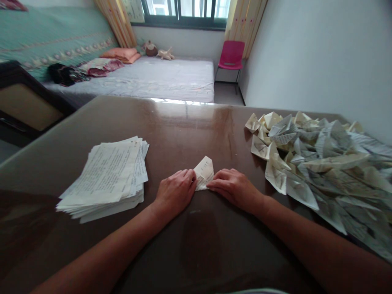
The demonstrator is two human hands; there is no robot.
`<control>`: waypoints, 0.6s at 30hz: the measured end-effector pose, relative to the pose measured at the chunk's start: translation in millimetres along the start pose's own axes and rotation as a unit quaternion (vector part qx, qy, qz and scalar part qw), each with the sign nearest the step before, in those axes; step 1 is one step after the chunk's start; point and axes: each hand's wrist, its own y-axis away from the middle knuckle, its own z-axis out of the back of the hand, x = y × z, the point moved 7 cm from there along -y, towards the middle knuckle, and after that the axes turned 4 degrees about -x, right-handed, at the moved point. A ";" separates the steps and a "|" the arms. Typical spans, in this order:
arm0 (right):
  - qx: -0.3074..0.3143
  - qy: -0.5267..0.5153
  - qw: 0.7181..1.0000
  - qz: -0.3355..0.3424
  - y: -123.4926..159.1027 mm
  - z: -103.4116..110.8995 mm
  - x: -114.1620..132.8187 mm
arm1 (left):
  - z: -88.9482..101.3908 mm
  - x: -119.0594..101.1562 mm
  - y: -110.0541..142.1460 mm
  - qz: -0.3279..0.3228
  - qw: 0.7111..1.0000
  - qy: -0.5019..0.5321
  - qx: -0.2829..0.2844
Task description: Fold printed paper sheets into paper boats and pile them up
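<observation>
A partly folded sheet of printed paper (204, 169) lies on the brown table, its pointed top facing away from me. My left hand (178, 185) is closed at the paper's left edge, with the fingers curled over it. At the lower right edge, my right hand (233, 184) presses the paper with its fingers held together. The hands cover both sides of the sheet, so the folds beneath them are hidden.
A stack of printed sheets (107, 173) sits on the table (171, 134) to the left. To the right spreads a large heap of folded paper boats (321, 155). Beyond the table are a bed (171, 79), a pink chair (231, 55) and a dark wooden chair (27, 102).
</observation>
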 end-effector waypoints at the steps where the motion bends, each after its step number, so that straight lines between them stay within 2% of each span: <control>1: 0.005 0.022 1.000 0.011 0.3 0.1 1.5 | 0.4 -0.1 0.2 -0.001 1.000 -0.001 -0.001; 8: 0.073 0.168 0.980 0.080 6.4 0.1 20.2 | 0.5 -2.5 1.3 -0.004 1.000 -0.024 -0.005; 15: 0.103 0.213 0.970 0.055 13.3 5.5 33.2 | 0.6 -5.4 3.3 -0.020 0.998 -0.052 -0.031; 18: 0.104 0.210 0.970 0.060 14.0 4.0 32.7 | 4.0 -12.1 7.7 -0.076 0.993 -0.059 -0.074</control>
